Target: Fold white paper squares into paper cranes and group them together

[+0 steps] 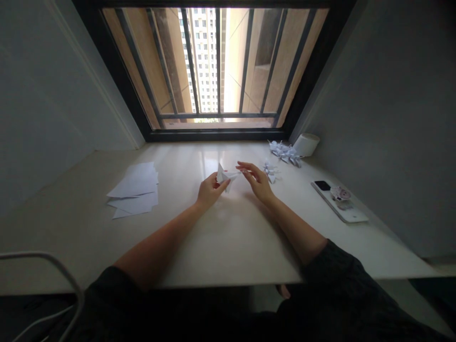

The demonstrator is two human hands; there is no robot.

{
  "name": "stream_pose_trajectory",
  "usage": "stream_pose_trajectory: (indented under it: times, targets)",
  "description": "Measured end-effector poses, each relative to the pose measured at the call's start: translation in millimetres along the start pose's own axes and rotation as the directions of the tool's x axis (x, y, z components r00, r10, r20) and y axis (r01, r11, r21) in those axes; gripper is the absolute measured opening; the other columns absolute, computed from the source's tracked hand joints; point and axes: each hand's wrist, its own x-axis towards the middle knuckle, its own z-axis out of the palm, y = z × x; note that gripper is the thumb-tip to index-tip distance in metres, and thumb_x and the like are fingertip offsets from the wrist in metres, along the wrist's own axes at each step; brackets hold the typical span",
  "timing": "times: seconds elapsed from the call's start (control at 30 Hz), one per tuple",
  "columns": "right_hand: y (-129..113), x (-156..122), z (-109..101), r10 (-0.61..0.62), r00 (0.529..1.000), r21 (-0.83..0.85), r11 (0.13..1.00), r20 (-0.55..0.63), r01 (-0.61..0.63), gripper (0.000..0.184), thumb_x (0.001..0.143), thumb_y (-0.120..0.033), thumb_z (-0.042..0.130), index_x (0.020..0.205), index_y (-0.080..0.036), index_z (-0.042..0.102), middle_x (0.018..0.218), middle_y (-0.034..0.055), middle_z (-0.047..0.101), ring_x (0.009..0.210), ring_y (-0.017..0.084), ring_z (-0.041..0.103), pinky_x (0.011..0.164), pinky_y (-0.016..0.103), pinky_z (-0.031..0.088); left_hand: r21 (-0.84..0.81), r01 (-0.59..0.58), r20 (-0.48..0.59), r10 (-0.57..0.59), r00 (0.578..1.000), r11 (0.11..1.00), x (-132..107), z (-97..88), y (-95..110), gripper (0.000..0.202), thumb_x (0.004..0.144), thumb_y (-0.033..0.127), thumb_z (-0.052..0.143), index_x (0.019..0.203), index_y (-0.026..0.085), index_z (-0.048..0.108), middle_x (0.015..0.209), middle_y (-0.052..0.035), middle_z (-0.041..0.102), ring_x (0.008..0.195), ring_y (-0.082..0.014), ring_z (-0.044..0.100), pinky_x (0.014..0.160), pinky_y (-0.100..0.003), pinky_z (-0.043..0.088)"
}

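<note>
The left hand (210,190) pinches a crisp white folded-paper figure (225,176), angular and sharp-pointed, just above the smooth, glossy pale bench (228,237). The right hand (258,183) nips the figure's thin outstretched tip between its fingertips. Well left of the left hand lies a loose stack of flat white paper sheets (134,191). Just beyond the right hand sits a small white folded-paper crane (270,172).

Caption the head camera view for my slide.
Left hand and right hand hold a folded white paper figure over a pale glossy desk.
</note>
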Motion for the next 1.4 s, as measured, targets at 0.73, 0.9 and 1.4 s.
stream_pose_trajectory:
  times: [0.73, 0.9, 1.4]
  targets:
    - [-5.1, -5.8, 1.8, -0.121, 0.993, -0.187, 0.975, 0.007, 0.120, 0.026, 0.071, -0.037, 0.073, 0.095, -0.030, 0.072, 0.081, 0.0031, 0.072, 0.075, 0.018, 0.064, 0.072, 0.034, 0.052, 0.203, -0.043, -0.150, 0.074, 0.986, 0.978, -6.2, -4.3, 10.5, 0.076, 0.068, 0.039, 0.073, 0.136, 0.036, 0.038, 0.083, 0.0001, 0.070, 0.070, -0.0174, 0.061, 0.070, -0.027, 0.045]
    - [-4.3, -4.9, 0.2, -0.148, 0.988, -0.237, 0.960, 0.031, 0.152, 0.023, 0.072, -0.037, 0.071, 0.094, -0.029, 0.072, 0.080, 0.0030, 0.072, 0.074, 0.018, 0.063, 0.071, 0.034, 0.051, 0.384, -0.048, -0.114, 0.099, 0.988, 0.922, -6.0, -4.4, 10.0, 0.053, 0.072, 0.044, 0.068, 0.124, 0.037, 0.055, 0.067, 0.0027, 0.063, 0.060, -0.0150, 0.053, 0.064, -0.024, 0.039]
    - [1.3, -2.7, -1.4, -0.206, 0.975, -0.442, 0.869, 0.089, 0.224, 0.019, 0.077, -0.042, 0.066, 0.088, -0.028, 0.073, 0.080, 0.0025, 0.073, 0.073, 0.019, 0.063, 0.073, 0.035, 0.046, 0.551, -0.022, -0.037, 0.051, 0.998, 0.834, -5.9, -3.1, 10.1, 0.040, 0.081, 0.051, 0.054, 0.118, 0.036, 0.060, 0.058, 0.0023, 0.054, 0.053, -0.0131, 0.053, 0.056, -0.022, 0.034]
